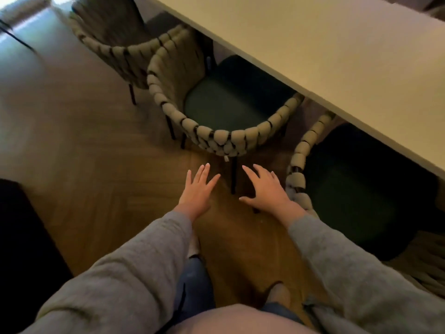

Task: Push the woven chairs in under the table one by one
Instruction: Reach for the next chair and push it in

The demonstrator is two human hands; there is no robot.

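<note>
Now, left hand and right hand: fingers spread, grasping nothing, near chair. Seat partly under surface. Woven back looks soft over stiff frame, probably light; push on back rim.

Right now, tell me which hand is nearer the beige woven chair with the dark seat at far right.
Right. The right hand is just left of the beige woven chair; the left hand lies further left.

Left grip, right grip, both outspread
</note>
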